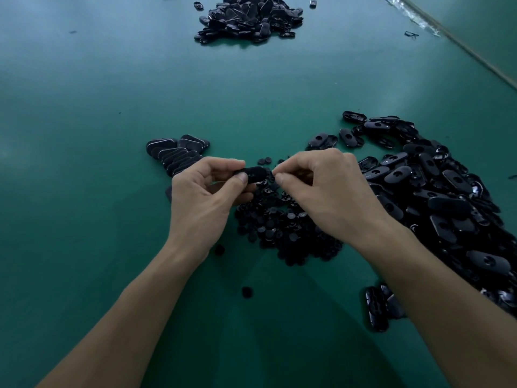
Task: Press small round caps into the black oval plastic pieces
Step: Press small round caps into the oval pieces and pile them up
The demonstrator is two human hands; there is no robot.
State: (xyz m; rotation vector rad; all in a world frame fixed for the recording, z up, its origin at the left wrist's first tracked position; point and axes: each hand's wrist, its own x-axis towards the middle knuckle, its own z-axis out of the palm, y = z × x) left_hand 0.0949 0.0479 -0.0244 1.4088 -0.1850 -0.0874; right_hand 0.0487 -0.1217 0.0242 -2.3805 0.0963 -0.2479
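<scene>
The person's two bare forearms reached out over the green surface, and both hands met over its middle. The left hand pinched a black oval piece between thumb and curled fingers, holding it up off the surface with its long side running left to right. The right hand had its fingers curled and its thumb and forefinger drawn together just beside the right end of that piece. I could not tell whether a cap sat between those fingertips, since anything there was hidden.

Directly beneath the hands lay the heap of small round caps, loose and dark, spread toward the near edge between the two wrists. One stray cap lay apart from it, nearer to the person, and two more caps sat just beyond the held piece.

Along the right edge sprawled a large pile of oval pieces, many showing a round hole in the face. It ran under the right forearm, and a few oval pieces lay just inside that arm.

To the left of the hands, and a little farther out, a short row of oval pieces leaned overlapping one against another, close to the left knuckles.

Well apart from all this, toward the far edge, stood another dark mound of oval pieces with a few strays around its foot.
</scene>
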